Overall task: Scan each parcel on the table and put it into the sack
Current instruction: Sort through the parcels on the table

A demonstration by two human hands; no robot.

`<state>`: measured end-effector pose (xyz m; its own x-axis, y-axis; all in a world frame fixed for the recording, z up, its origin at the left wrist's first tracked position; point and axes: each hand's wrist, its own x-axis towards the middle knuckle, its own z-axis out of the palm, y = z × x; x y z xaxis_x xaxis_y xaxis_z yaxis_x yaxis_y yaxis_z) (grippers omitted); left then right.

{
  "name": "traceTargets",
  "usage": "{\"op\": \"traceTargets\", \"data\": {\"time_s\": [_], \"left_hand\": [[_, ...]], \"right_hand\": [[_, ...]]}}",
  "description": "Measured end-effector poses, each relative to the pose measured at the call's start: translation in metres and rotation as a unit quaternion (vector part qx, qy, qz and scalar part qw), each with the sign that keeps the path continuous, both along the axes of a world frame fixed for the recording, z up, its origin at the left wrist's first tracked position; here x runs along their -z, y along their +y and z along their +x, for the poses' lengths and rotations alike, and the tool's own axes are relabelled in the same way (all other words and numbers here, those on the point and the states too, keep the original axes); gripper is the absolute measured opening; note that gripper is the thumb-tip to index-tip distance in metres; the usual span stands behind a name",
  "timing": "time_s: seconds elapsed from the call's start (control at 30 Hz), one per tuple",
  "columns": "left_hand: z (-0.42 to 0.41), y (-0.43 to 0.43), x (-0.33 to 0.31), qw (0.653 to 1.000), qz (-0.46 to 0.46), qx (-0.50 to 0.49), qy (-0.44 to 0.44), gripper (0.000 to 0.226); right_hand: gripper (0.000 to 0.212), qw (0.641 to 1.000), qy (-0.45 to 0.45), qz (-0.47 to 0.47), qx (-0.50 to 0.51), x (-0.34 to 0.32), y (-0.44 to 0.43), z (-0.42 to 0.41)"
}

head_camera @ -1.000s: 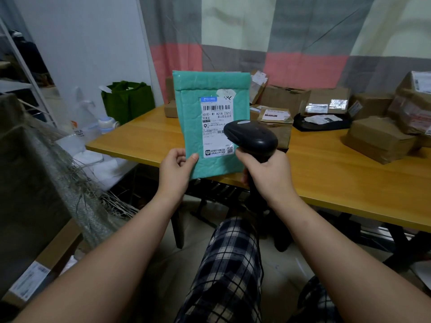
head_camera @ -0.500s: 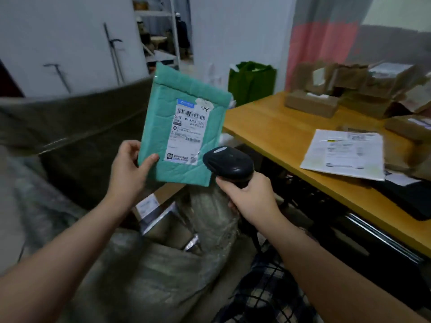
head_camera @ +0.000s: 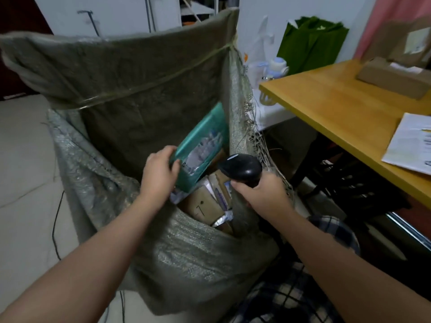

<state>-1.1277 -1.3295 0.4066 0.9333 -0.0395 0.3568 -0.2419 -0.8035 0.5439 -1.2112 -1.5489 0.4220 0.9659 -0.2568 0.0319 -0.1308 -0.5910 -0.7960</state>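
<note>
The person's left-hand grip (head_camera: 159, 170) pinches the near lower edge of a teal padded mailer with a white shipping label (head_camera: 203, 141), thumb on the label side and fingers behind it. The mailer is tilted, its far end leaning up and to the right. It sits inside the open mouth of a large grey-green woven plastic sack (head_camera: 140, 78), above the parcels already in there. The mailer is blurred, so the label print cannot be read. Below it in the sack lie a brown cardboard box (head_camera: 203, 206) and some silvery and white packets.

The right-hand grip (head_camera: 261, 194) is curled round the handle of a black handheld barcode scanner (head_camera: 240, 169), whose head sits over the sack's right edge, just beside the mailer.

To the right stands a yellow wooden desk (head_camera: 338, 101). It carries white printed sheets (head_camera: 410, 145) near the right edge of view and a flat brown carton (head_camera: 394, 78) farther back. A green fabric bag (head_camera: 312, 40) stands beyond the desk's far left corner.
</note>
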Motion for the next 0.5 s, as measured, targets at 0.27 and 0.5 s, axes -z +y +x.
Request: {"op": "traceTargets", "data": {"time_s": [0.27,0.5], "left_hand": [[0.034,-0.039,0.046,0.953,0.267,0.015,0.142,0.038],[-0.001,-0.101,0.014,0.99,0.083,0.098,0.055,0.04]], "right_hand": [[0.026,0.998,0.058,0.007,0.024,-0.002,-0.018,0.002],[0.016,0.99,-0.037,0.073,0.11,-0.02,-0.054,-0.021]]}}
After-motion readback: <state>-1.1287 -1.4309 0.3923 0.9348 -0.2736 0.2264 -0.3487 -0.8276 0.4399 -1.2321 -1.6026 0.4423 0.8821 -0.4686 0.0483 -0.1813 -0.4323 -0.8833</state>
